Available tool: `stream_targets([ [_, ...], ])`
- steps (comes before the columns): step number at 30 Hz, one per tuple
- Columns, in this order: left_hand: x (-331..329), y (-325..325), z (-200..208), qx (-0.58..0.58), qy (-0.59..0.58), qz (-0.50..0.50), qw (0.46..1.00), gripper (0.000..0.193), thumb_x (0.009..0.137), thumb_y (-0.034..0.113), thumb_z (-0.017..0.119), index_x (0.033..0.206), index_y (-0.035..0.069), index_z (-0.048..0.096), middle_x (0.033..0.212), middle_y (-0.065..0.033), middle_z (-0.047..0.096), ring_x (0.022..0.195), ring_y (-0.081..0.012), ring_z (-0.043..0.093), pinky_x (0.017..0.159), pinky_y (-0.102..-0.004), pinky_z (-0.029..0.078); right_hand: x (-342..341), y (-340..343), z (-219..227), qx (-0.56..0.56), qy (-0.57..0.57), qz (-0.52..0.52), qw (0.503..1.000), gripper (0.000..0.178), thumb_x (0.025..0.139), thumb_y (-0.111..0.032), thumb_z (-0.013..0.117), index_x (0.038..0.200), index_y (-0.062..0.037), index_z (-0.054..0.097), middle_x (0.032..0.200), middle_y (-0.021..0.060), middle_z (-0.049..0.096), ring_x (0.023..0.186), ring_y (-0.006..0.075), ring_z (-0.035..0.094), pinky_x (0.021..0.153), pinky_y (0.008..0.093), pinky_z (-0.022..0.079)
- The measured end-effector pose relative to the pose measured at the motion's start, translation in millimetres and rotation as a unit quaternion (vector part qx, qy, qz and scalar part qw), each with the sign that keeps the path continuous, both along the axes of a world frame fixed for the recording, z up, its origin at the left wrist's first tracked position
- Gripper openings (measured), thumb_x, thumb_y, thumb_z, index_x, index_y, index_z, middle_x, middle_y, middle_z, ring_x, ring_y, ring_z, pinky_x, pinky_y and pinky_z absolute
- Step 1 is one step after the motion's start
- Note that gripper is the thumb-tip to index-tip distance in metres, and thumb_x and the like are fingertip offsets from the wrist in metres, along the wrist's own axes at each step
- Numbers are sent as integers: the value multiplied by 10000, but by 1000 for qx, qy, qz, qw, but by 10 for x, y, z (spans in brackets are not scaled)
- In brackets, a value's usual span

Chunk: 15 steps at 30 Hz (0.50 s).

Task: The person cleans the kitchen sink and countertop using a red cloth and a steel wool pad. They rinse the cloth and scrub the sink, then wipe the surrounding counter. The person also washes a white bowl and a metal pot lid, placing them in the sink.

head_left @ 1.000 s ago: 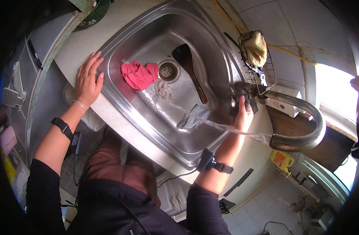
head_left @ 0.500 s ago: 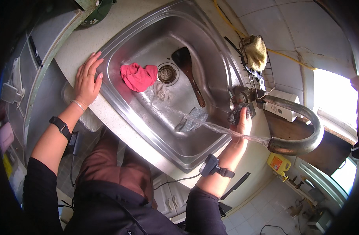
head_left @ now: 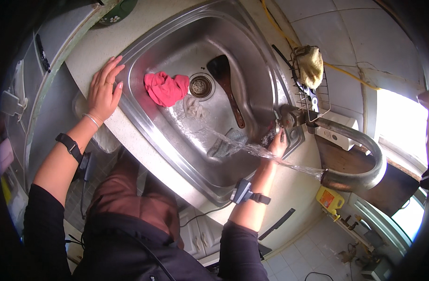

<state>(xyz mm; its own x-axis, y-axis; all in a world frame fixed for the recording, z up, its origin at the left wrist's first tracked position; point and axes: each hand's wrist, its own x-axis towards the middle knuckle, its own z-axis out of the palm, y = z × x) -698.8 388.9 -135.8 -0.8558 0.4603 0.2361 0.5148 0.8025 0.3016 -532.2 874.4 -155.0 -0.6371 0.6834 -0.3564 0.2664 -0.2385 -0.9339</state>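
Observation:
My left hand (head_left: 106, 92) lies open on the left rim of the steel sink (head_left: 151, 129), fingers stretched flat. At the right wall of the basin, my right hand (head_left: 277, 144) is closed on a dark mesh scouring pad (head_left: 269, 136), partly hidden by the fingers. Water pours from the curved faucet (head_left: 379, 161) across the basin, passing close to my right wrist. In the basin lie a crumpled red cloth (head_left: 165, 89), a whitish wad (head_left: 194, 108) by the drain (head_left: 201, 86), a grey cloth (head_left: 227, 143) and a dark spatula (head_left: 227, 86) with a brown handle.
Behind the faucet base hangs a wire rack (head_left: 319, 96) with a yellowish cloth (head_left: 311, 68) on it. A white box (head_left: 338, 131) stands beside the rack. A yellow container (head_left: 330, 200) is at the lower right. A green bowl (head_left: 118, 13) sits at the far left.
My right hand has moved left with the scouring pad, from beside the faucet base to the basin's right wall. My left hand stays on the rim, and the water keeps running.

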Motion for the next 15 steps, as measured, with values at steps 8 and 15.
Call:
stream_targets([
  [8,7,-6,0,-6,-11,8,1000,434,873,76,544,1303,59,488,1455,-88,437,1366,-286,392,1081,-424,329,105,-1133,180,-228,-10,23,973,430,942,-350,625,1258,-68,549,1025,57,628,890,182,611,736,301,503],
  [15,3,-15,7,1,-7,0,1000,437,869,76,554,1300,61,484,1449,-97,445,1360,-291,399,1083,-424,329,-113,-1656,568,-387,36,81,918,581,869,-193,715,1378,-121,444,1198,90,563,1027,246,595,768,364,530],
])
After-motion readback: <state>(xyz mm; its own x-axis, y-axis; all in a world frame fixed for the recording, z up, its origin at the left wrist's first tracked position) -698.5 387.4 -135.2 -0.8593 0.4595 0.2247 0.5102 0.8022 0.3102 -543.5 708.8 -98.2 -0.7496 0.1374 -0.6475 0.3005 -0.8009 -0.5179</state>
